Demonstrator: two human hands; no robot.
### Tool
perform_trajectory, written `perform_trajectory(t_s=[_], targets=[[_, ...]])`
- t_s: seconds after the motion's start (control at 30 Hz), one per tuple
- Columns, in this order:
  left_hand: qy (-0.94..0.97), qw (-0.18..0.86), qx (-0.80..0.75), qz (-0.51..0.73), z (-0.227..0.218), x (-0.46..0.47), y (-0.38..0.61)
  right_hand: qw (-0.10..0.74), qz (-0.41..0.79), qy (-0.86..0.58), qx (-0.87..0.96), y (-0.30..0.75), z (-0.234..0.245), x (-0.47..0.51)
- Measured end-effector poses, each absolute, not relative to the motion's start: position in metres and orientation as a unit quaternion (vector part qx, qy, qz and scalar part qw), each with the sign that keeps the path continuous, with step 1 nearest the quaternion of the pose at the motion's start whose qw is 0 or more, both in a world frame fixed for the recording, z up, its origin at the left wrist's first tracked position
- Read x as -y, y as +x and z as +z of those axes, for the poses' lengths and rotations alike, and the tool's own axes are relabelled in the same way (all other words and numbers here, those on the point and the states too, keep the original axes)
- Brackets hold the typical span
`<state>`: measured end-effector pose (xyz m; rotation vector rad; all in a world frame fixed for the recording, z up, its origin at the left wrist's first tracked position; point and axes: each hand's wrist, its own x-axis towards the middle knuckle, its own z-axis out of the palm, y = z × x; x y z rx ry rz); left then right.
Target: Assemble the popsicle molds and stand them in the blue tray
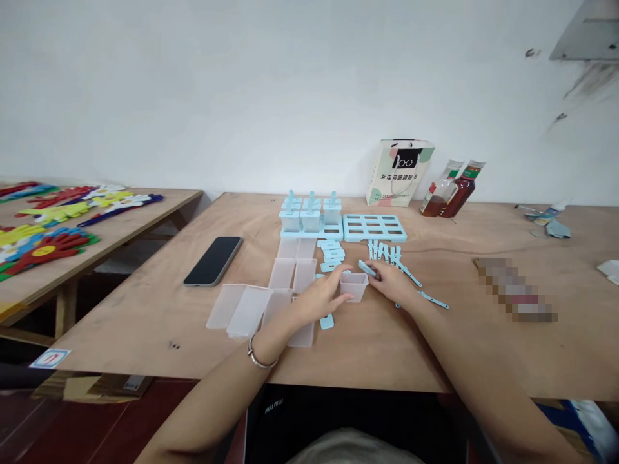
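My left hand (327, 295) is closed around a clear plastic popsicle mold cup (354, 287), its open top facing up. Just to the right, my right hand (388, 278) pinches a light blue popsicle mold lid (366, 268), tilted close to the cup's rim; the fingers hide part of it. Loose light blue lids (331, 253) lie in a column beyond my left hand. Light blue popsicle sticks (385, 251) are gathered behind my right hand, with a few scattered beside it. Several empty clear cups (249, 309) lie on their sides around my left forearm.
At the back, a light blue rack (287, 235) holds several lidded cups with sticks, beside a second rack (374, 236). A phone (213, 261) lies left. A paper bag (400, 173) and two bottles (457, 188) stand by the wall. A blurred-out item (512, 291) lies right.
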<state>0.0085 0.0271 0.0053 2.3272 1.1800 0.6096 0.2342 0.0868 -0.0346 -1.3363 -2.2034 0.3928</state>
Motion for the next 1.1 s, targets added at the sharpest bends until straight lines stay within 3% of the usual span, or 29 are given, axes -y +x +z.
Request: perform_trajectory(t_s=[0.23, 0.37, 0.67, 1.1], targets=[[0.838, 0.234, -0.436, 0.228, 0.005, -0.027, 0.009, 0.467, 0.389, -0.485, 0.629, 0.231, -0.01, -0.078], [0.838, 0.236, -0.429, 0.242, -0.002, -0.031, 0.009, 0.42, 0.494, -0.432, 0.626, 0.228, 0.011, -0.062], [0.838, 0.239, -0.429, 0.237, -0.001, -0.031, 0.009, 0.361, 0.486, -0.444, 0.661, 0.216, 0.015, -0.052], [0.854, 0.229, -0.398, 0.247, -0.004, -0.032, 0.007, 0.4, 0.431, -0.43, 0.685, 0.197, 0.008, -0.05]])
